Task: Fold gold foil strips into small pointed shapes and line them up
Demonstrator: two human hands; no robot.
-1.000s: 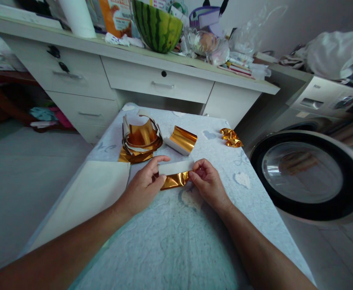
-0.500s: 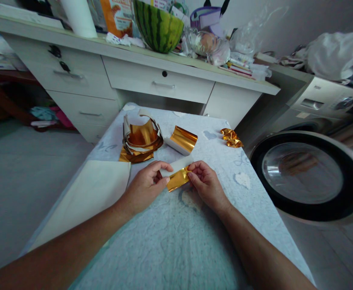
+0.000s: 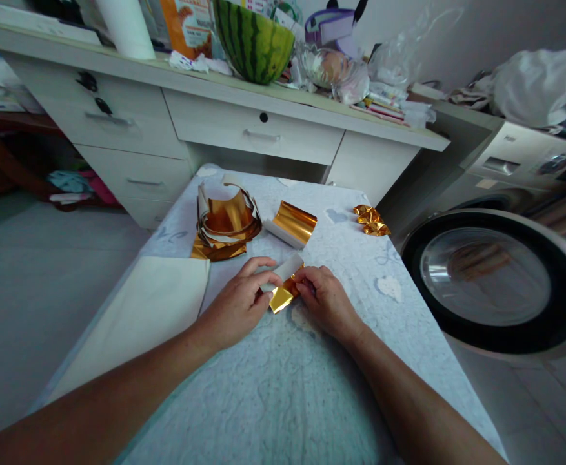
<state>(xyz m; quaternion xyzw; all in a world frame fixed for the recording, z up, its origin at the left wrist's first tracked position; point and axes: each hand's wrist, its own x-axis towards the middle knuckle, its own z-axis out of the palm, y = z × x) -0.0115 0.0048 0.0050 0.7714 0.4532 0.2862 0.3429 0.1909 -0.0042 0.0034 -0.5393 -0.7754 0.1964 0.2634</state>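
Between my hands, just above the cloth-covered table (image 3: 283,400), is a sheet of gold foil paper (image 3: 281,299) with a pale grey backing, partly folded over. My left hand (image 3: 244,298) pinches its left end between thumb and fingers. At the right end, my right hand (image 3: 322,296) grips the paper with bent fingers. Just beyond lies a curled gold sheet (image 3: 296,223). A stack of curved gold sheets (image 3: 227,219) rests to its left. Far right on the table are folded gold foil pieces (image 3: 372,220).
A cream sheet (image 3: 151,310) covers the table's left side. Behind stands a white drawer desk (image 3: 258,132) holding a cut watermelon (image 3: 253,42), an orange bag (image 3: 188,29) and plastic wrapping. At right, a washing machine's round door (image 3: 495,281) hangs open beside the table.
The gold foil paper has been folded further and its lower edge tilts more. My left fingers have spread over the paper, and my right hand has shifted slightly left and down.
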